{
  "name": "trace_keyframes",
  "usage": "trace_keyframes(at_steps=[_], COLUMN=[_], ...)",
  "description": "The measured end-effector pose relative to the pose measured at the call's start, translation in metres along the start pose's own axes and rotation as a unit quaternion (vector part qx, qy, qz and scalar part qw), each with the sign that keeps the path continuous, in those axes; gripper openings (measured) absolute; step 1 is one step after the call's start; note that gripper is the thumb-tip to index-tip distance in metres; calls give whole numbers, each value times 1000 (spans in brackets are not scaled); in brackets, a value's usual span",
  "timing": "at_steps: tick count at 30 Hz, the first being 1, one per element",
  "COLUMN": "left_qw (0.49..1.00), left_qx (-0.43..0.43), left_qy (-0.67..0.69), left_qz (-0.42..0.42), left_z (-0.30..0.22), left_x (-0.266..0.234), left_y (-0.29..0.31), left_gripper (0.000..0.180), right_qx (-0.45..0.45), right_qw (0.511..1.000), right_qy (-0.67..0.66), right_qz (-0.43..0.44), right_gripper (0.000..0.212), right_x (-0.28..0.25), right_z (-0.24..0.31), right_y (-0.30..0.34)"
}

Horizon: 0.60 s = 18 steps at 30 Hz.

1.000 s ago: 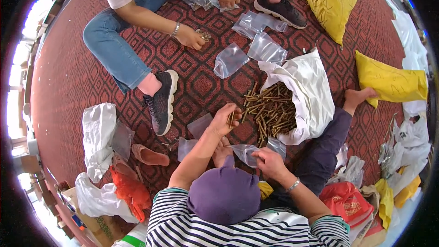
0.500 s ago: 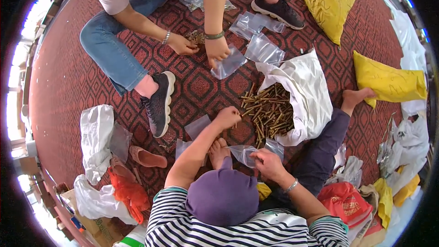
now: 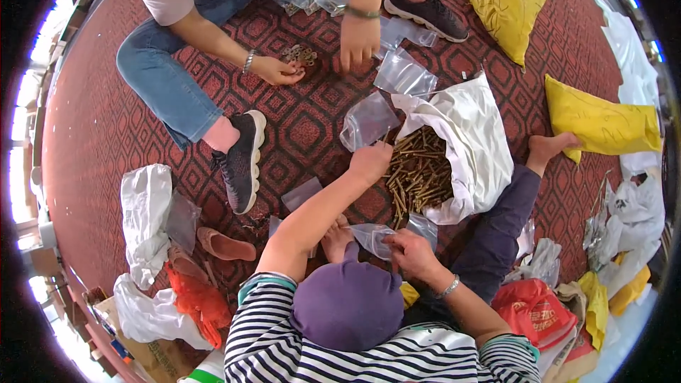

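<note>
My right hand point(image 3: 417, 254) is closed on the edge of a clear plastic zip bag point(image 3: 374, 240), beside my bare foot. My left hand point(image 3: 372, 162) reaches to the left edge of a heap of long brass-coloured screws point(image 3: 418, 174). Its fingers are drawn together and point away from me; what they hold is hidden. The heap spills from the mouth of a white woven sack point(image 3: 482, 145) lying on its side. Just beyond my left fingers lies another clear zip bag point(image 3: 369, 120), flat on the carpet.
Opposite me sits a co-worker, one hand point(image 3: 280, 71) at a small pile of metal pieces point(image 3: 299, 55), the other point(image 3: 360, 39) above the carpet. Around lie more zip bags point(image 3: 406, 72), yellow sacks point(image 3: 603, 117), slippers point(image 3: 225, 245) and a red bag point(image 3: 535, 315).
My left hand has moved forward and right to the screw heap's edge. The co-worker's hand has left a zip bag, which now lies closer to me. My right hand stays put.
</note>
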<state>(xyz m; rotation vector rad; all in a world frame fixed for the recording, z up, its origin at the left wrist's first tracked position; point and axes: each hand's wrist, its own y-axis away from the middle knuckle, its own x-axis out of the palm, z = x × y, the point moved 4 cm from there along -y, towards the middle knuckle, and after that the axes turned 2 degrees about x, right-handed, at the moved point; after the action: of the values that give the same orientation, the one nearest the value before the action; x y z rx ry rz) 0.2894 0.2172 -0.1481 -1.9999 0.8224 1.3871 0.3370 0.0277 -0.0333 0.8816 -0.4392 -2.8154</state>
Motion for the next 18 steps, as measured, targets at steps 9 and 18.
trace_keyframes(at_steps=[9,18], left_qw=[670,445], left_qx=[-258,-260], left_qy=[668,849], left_qz=[195,115], left_z=[29,25], left_x=[-22,-26], left_y=[62,56], left_gripper=[14,25], right_qx=[-23,-24], right_qw=[1000,1000], right_qy=[-5,-12], right_qz=[-3,4], right_gripper=[26,26], right_x=[2,7], right_z=[4,9], right_y=[-2,-3])
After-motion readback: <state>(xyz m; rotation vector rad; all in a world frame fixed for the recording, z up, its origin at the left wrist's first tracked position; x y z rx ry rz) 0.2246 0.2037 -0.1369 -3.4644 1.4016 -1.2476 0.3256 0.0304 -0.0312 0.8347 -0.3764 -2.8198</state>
